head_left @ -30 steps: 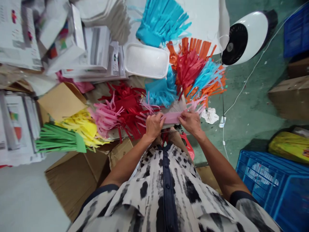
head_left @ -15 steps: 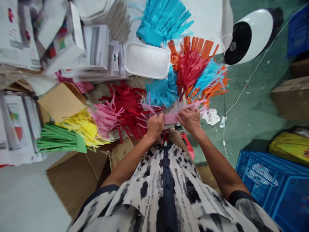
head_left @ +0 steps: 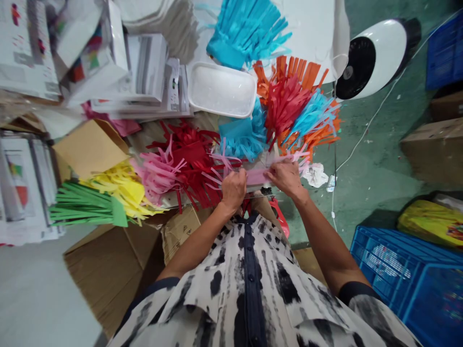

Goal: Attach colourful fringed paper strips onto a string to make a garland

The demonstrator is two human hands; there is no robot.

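Observation:
A length of pink fringed tissue paper [head_left: 256,176] stretches between my hands at the table's near edge, its cut strips sticking out past both. My left hand [head_left: 234,187] is closed on one end, knuckles up. My right hand [head_left: 286,177] pinches the other end, its fingertips partly hidden. Dark red fringed paper [head_left: 191,154] and a pink fringe bundle [head_left: 159,171] lie left of my left hand. Just beyond my hands are blue fringed paper [head_left: 240,135], a red tassel [head_left: 287,99] and orange fringed paper [head_left: 314,74].
A white plastic tray [head_left: 222,90] stands behind the paper. White boxes [head_left: 144,67] are stacked at the left, near yellow [head_left: 123,188] and green fringes [head_left: 83,205]. A white-and-black fan [head_left: 378,58] and a blue crate [head_left: 394,270] are on the right. Cardboard [head_left: 108,265] sits below the table.
Both hands keep their hold on the pink paper. My right hand has shifted very slightly, and the whole view has moved a little.

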